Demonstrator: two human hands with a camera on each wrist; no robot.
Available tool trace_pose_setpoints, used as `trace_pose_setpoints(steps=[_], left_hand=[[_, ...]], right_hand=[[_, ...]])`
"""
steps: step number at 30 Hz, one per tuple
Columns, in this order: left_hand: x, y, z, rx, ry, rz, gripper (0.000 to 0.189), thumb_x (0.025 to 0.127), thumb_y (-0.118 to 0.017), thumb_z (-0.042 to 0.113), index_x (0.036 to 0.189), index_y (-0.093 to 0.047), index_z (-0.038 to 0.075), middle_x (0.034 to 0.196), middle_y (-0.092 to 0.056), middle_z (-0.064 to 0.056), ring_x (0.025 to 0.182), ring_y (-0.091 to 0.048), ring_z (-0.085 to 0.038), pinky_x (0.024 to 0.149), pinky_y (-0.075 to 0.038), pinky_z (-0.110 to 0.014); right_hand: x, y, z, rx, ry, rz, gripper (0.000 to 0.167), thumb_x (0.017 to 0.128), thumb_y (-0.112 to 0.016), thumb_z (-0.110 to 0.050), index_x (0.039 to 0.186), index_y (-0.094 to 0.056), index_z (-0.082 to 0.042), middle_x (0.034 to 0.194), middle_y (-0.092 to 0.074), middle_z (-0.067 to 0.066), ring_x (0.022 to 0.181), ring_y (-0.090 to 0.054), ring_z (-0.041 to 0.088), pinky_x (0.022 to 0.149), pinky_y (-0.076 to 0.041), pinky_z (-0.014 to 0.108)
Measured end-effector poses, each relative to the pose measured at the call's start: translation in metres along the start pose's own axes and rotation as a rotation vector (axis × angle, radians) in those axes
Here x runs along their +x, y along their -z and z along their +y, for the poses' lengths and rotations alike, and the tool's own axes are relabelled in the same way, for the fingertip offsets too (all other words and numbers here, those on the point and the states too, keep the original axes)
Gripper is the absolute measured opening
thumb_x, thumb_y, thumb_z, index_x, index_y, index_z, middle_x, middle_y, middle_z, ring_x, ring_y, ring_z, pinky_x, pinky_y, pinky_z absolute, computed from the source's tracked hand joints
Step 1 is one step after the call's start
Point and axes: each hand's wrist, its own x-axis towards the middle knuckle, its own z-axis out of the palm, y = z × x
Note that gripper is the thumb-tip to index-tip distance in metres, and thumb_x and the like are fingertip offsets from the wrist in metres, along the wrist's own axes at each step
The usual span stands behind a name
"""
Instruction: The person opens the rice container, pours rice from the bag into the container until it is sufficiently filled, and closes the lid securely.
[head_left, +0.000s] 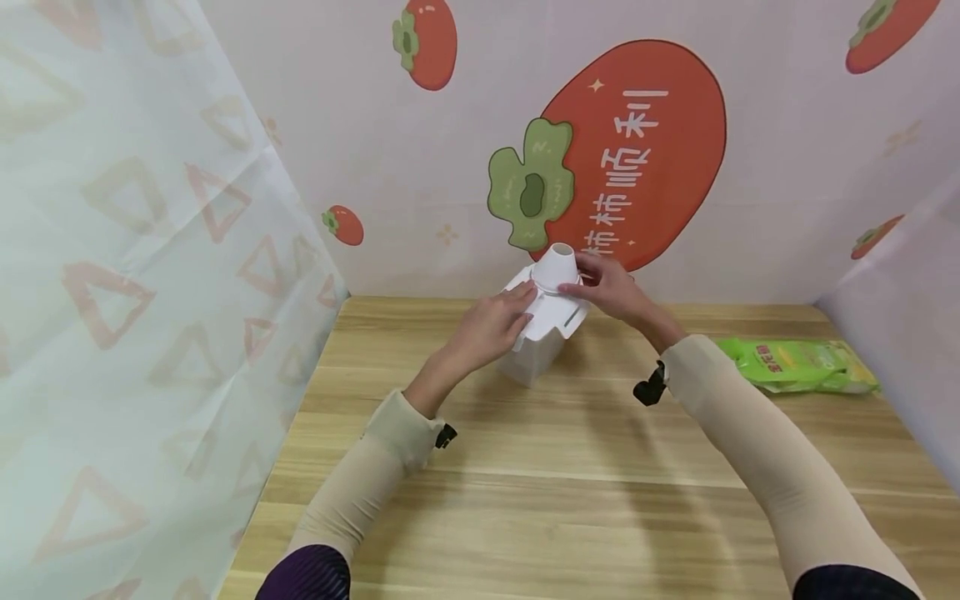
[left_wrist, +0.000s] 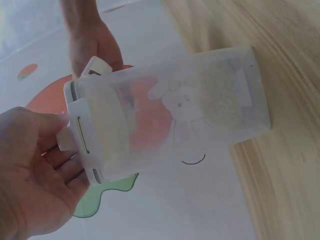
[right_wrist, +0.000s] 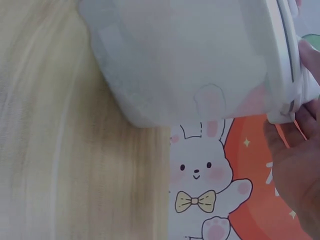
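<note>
The tub (head_left: 531, 360) is at the counter's (head_left: 510, 517) far side. The right hand (head_left: 617, 290) pinches its cone (head_left: 555, 270); the left hand (head_left: 489, 323) touches the lid (head_left: 552, 313), its grip hard to tell. Adjusting the cone, apparently, which calls for steady pressure.

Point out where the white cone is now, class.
In the head view, the white cone stands right of centre on the white lid, between the left hand and the right hand.

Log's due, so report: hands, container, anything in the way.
Left fingers resting on the lid, right fingers round the white cone. Container upright on the table. Nothing seen in the way; green packet off to the right.
</note>
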Motion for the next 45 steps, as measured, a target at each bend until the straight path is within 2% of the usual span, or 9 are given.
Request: trace_pose_setpoints(steps=[5, 12, 19, 24, 27, 32, 36, 40, 45], left_hand=[[0.002, 0.002, -0.006, -0.005, 0.009, 0.017, 0.042, 0.106, -0.062, 0.01, 0.148, -0.059, 0.004, 0.155, -0.055, -0.012, 0.146, -0.051, -0.025, 0.118, -0.046, -0.044], [0.006, 0.004, -0.017, -0.027, 0.032, 0.021, 0.04, 0.106, -0.062, 0.009, 0.146, -0.062, 0.007, 0.154, -0.057, -0.009, 0.147, -0.051, -0.024, 0.117, -0.047, -0.044], [0.012, 0.007, -0.027, -0.019, 0.072, 0.014, 0.041, 0.107, -0.06, 0.008, 0.147, -0.062, 0.013, 0.155, -0.055, -0.005, 0.149, -0.049, -0.025, 0.12, -0.044, -0.048], [0.016, 0.009, -0.032, -0.043, 0.087, 0.023, 0.043, 0.106, -0.059, 0.004, 0.147, -0.063, 0.015, 0.155, -0.055, -0.004, 0.152, -0.045, -0.024, 0.123, -0.04, -0.048], [0.017, 0.01, -0.034, -0.057, 0.082, 0.029, 0.044, 0.104, -0.059, 0.001, 0.146, -0.064, 0.014, 0.155, -0.056, -0.004, 0.153, -0.043, -0.023, 0.126, -0.036, -0.045], [0.018, 0.008, -0.035, -0.063, 0.062, 0.033, 0.041, 0.105, -0.06, 0.003, 0.145, -0.065, 0.011, 0.154, -0.056, -0.007, 0.153, -0.043, -0.024, 0.129, -0.029, -0.043], [0.018, 0.007, -0.031, -0.028, 0.054, 0.033, 0.039, 0.106, -0.063, 0.012, 0.145, -0.065, 0.008, 0.154, -0.056, -0.012, 0.154, -0.04, -0.027, 0.13, -0.026, -0.05], [0.016, 0.005, -0.022, 0.033, 0.078, 0.015, 0.048, 0.106, -0.067, 0.025, 0.149, -0.061, 0.005, 0.158, -0.051, -0.016, 0.157, -0.035, -0.03, 0.131, -0.021, -0.051], [0.013, -0.002, -0.01, 0.078, 0.121, 0.014, 0.063, 0.103, -0.07, 0.038, 0.154, -0.054, 0.003, 0.164, -0.044, -0.017, 0.159, -0.031, -0.031, 0.132, -0.02, -0.047]], right_hand=[[-0.009, -0.008, 0.001, -0.037, 0.015, 0.098, 0.065, 0.097, -0.081, -0.022, 0.153, -0.054, -0.002, 0.149, -0.061, 0.02, 0.134, -0.061, 0.037, 0.109, -0.052, 0.051], [-0.02, -0.024, 0.0, -0.124, 0.016, 0.258, 0.068, 0.091, -0.087, -0.03, 0.147, -0.059, -0.003, 0.141, -0.066, 0.02, 0.126, -0.064, 0.034, 0.107, -0.055, 0.052], [-0.03, -0.04, -0.004, -0.178, 0.03, 0.405, 0.071, 0.089, -0.089, -0.032, 0.148, -0.06, -0.003, 0.144, -0.066, 0.018, 0.13, -0.063, 0.034, 0.107, -0.055, 0.054], [-0.037, -0.047, -0.009, -0.212, 0.061, 0.483, 0.068, 0.088, -0.09, -0.027, 0.144, -0.062, 0.0, 0.137, -0.069, 0.019, 0.125, -0.066, 0.034, 0.101, -0.058, 0.055], [-0.041, -0.05, -0.011, -0.237, 0.073, 0.502, 0.066, 0.088, -0.09, -0.026, 0.142, -0.064, 0.0, 0.132, -0.071, 0.019, 0.119, -0.068, 0.034, 0.095, -0.06, 0.054], [-0.046, -0.045, -0.012, -0.242, 0.066, 0.452, 0.067, 0.089, -0.088, -0.027, 0.144, -0.062, 0.001, 0.135, -0.069, 0.02, 0.123, -0.067, 0.036, 0.097, -0.06, 0.054], [-0.048, -0.031, -0.007, -0.179, 0.071, 0.338, 0.068, 0.091, -0.087, -0.021, 0.149, -0.058, 0.0, 0.143, -0.064, 0.02, 0.13, -0.061, 0.037, 0.102, -0.057, 0.056], [-0.046, -0.012, 0.0, -0.149, 0.092, 0.193, 0.072, 0.091, -0.085, -0.012, 0.153, -0.052, 0.002, 0.153, -0.055, 0.022, 0.136, -0.056, 0.041, 0.107, -0.052, 0.06], [-0.04, 0.004, 0.0, -0.159, 0.077, 0.079, 0.077, 0.093, -0.085, -0.018, 0.158, -0.048, -0.004, 0.158, -0.052, 0.018, 0.137, -0.056, 0.042, 0.113, -0.047, 0.06]])
